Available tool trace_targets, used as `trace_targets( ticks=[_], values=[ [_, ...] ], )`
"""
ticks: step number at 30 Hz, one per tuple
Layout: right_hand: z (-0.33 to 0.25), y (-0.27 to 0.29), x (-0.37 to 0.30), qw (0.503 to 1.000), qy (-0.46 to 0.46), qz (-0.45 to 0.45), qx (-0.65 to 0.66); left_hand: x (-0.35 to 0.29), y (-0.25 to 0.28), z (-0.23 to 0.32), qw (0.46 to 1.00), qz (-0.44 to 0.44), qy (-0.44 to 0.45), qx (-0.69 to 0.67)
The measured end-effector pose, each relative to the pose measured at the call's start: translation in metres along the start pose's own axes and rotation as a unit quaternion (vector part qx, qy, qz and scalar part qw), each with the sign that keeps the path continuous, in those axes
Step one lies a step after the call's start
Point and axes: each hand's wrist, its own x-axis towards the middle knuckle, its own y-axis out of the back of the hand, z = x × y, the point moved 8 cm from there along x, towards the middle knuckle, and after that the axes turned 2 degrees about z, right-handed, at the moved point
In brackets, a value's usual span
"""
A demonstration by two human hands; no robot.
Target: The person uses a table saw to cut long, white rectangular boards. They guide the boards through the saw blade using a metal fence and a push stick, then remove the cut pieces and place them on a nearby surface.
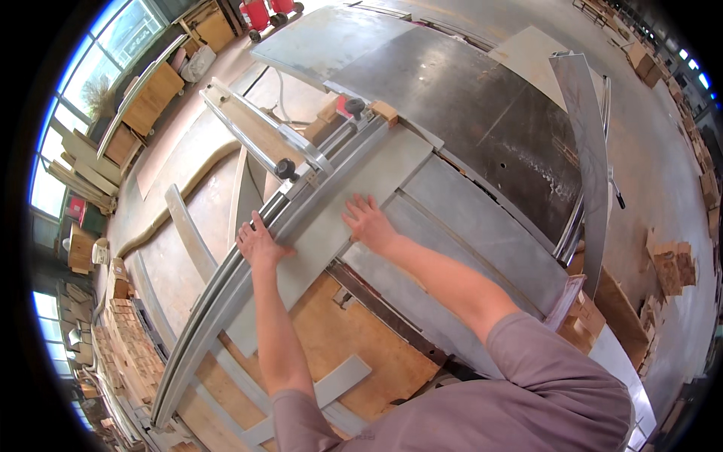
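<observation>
Through the head view, I have my left hand [258,241] spread over the long metal rail [218,305], thumb toward the pale grey board [320,233], and my right hand [369,221] splayed wide on that board, which lies along the rail's right side, at the tabletop's [459,241] left.

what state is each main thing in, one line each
left hand: fingers spread, at the metal rail
right hand: open, palm down on the pale grey board
pale grey board: lying flat, alongside the rail
metal rail: lengthwise beside the board
pale strip: lying flat, near the left forearm
wood pieces: stacked, at far left
</observation>
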Motion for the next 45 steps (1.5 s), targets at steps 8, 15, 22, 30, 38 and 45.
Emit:
trace_targets(
  ticks=[8,15,22,30,38,45],
  values=[
    [0.001,0.002,-0.006,1.0,0.007,0.003,0.022,-0.003,-0.005,0.001,1.0,0.003,-0.001,-0.003],
    [0.004,-0.002,-0.005,0.999,0.007,0.018,0.051,-0.001,-0.009,0.001,1.0,-0.003,-0.011,-0.016],
    [0.008,-0.013,-0.005,0.999,0.011,0.018,0.047,-0.1,-0.032,0.019,0.972,0.122,-0.176,-0.1],
    [0.013,-0.01,0.001,0.993,0.035,0.03,0.107,-0.12,-0.081,0.021,0.973,0.076,-0.214,0.033],
    [0.132,0.105,-0.082,0.917,-0.283,0.231,0.158,-0.127,0.018,-0.02,0.958,-0.025,-0.226,-0.172],
    [0.174,0.037,-0.094,0.82,-0.382,0.124,0.408,-0.163,0.058,-0.098,0.94,-0.109,-0.198,-0.254]
  ],
)
